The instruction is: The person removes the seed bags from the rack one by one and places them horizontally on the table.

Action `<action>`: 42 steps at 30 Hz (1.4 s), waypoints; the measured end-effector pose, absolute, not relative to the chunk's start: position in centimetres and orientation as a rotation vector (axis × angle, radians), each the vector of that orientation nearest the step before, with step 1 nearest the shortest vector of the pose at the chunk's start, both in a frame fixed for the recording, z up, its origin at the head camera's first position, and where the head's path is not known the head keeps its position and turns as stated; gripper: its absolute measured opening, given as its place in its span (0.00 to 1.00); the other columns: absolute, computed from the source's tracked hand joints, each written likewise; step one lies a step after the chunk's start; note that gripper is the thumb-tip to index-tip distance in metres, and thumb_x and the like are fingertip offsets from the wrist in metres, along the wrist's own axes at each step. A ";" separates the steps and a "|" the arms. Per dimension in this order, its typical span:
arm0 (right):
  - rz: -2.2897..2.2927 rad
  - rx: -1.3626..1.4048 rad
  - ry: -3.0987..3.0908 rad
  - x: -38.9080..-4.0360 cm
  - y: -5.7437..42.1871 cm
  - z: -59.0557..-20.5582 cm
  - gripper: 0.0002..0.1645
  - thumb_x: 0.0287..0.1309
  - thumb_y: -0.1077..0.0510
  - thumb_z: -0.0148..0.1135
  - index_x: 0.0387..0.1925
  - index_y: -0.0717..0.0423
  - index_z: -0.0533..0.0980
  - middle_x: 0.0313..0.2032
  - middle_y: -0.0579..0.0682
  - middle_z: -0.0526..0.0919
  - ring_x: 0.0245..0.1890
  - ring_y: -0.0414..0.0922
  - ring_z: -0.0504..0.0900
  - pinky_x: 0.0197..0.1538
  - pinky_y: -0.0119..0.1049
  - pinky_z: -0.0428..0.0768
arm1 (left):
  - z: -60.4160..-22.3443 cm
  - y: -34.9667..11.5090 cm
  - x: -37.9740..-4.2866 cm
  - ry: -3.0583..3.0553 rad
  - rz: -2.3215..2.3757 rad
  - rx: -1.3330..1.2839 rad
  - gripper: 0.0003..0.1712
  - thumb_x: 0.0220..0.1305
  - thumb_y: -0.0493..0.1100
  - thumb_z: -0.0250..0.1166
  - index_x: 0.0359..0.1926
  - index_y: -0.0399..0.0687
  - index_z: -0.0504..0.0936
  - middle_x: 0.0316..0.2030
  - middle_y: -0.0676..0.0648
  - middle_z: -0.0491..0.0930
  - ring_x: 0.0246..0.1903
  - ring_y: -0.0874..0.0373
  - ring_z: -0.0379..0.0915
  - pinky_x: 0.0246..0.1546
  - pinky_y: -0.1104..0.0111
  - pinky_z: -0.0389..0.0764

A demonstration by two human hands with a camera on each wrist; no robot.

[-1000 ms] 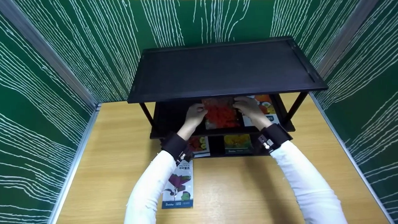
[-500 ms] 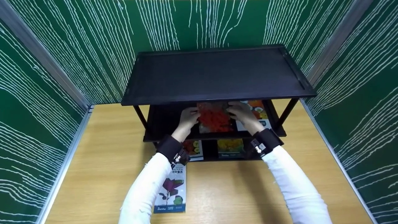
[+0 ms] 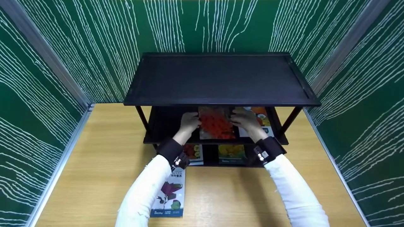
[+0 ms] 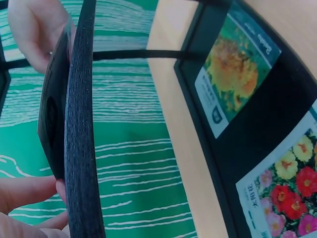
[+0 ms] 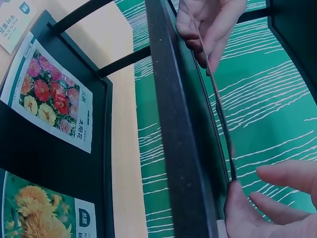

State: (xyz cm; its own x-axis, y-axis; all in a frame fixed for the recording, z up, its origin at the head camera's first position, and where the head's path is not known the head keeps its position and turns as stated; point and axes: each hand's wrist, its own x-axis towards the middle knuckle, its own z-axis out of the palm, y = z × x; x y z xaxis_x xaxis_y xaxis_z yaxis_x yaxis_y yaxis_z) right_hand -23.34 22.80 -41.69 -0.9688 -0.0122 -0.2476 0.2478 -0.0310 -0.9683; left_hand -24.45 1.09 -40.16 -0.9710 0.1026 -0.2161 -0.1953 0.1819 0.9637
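A seed packet (image 3: 216, 123) with a red picture lies over the middle tier of a black shelf rack (image 3: 217, 80); its far part is dim under the top board. My left hand (image 3: 189, 122) pinches its left edge, the fingers curled at that edge in the right wrist view. At the opposite edge is my right hand (image 3: 244, 119); in the right wrist view a fingertip touches the packet's end, while other fingers (image 5: 287, 176) stand apart from it. Seen edge-on in the left wrist view, the packet (image 4: 53, 109) is close above the tier's front bar (image 4: 81, 119).
Right of it on the same tier lies another packet (image 3: 262, 121). The bottom tier holds a red-flower packet (image 3: 193, 153) and a yellow-flower packet (image 3: 232, 153). A purple-leaf packet (image 3: 169, 195) lies on the wooden table (image 3: 217, 195), partly under my left sleeve. Green walls (image 3: 221, 25) enclose the table.
The red packet, raised and tilted half a second ago, has come down flatter onto the middle tier. My right hand's hold has loosened at its edge. The head view has shifted slightly.
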 end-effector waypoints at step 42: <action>-2.141 0.266 1.970 -21.1 21.4 -39.9 0.30 0.56 0.72 0.50 0.61 0.70 0.56 0.29 0.43 0.79 0.32 0.36 0.79 0.45 0.32 0.77 | -39.7 -1.1 -23.3 2.184 1.815 -0.073 0.26 0.55 0.26 0.55 0.57 0.37 0.67 0.46 0.40 0.72 0.42 0.53 0.72 0.35 0.69 0.77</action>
